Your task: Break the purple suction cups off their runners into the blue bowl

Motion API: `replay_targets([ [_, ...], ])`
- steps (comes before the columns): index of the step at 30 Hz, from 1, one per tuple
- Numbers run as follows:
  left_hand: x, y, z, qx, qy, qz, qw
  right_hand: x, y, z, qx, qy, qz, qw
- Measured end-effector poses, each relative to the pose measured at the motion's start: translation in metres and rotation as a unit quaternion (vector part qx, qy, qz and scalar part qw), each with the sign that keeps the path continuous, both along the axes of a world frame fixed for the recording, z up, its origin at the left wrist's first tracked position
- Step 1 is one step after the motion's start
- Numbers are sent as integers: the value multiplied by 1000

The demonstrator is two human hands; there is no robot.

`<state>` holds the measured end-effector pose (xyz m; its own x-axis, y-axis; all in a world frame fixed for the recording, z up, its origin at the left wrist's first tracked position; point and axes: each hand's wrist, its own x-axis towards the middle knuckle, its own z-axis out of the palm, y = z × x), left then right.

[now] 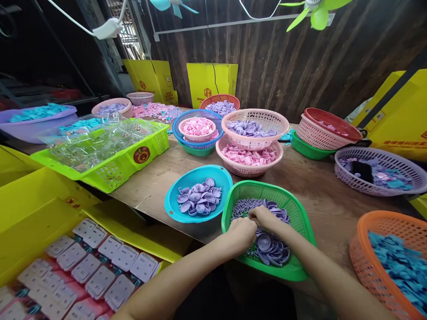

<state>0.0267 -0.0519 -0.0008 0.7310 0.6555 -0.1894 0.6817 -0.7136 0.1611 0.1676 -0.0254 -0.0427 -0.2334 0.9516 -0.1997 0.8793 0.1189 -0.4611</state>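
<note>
Both of my hands meet over a green basket (304, 224) near the table's front edge. My left hand (243, 232) is closed, its fingers curled in. Touching or almost touching it, my right hand (265, 219) is also closed, in a pinch. Whatever sits between the fingers is hidden. Inside the basket lie small purple ring- or hook-like pieces (245, 206) at the back left and round purple dish-shaped pieces (271, 250) at the front and back right. Just left of it, a turquoise bowl (172, 196) contains more purple dish-shaped pieces (200, 197).
An orange basket (362, 249) of blue pieces stands at right. Behind are stacked pink baskets (254, 142) and a blue basket (178, 126). A lime crate (120, 168) with clear bags is at left. Below it, a yellow box (30, 205) holds rows of pale plastic cases.
</note>
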Motion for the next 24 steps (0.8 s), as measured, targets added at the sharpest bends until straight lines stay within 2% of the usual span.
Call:
replay_targets([
  [6,36,12,-11,-24,9,-59,998,25,-13,16,26,123,-79,989],
  [12,44,11,-15,-9,-7,-92,996,47,-36,22,-10,267,-153,951],
  [14,43,9,-17,2,-20,-120,993,54,-43,24,-42,382,-195,902],
  [18,43,6,-24,25,-32,-222,974,62,-52,27,-100,636,-250,723],
  [20,44,7,-27,22,-30,-233,972,63,-54,27,-109,696,-263,660],
  [22,45,8,-27,12,-31,-224,974,62,-57,27,-110,722,-275,626],
  [24,43,10,-25,8,-33,-214,976,61,-59,28,-99,721,-286,624],
])
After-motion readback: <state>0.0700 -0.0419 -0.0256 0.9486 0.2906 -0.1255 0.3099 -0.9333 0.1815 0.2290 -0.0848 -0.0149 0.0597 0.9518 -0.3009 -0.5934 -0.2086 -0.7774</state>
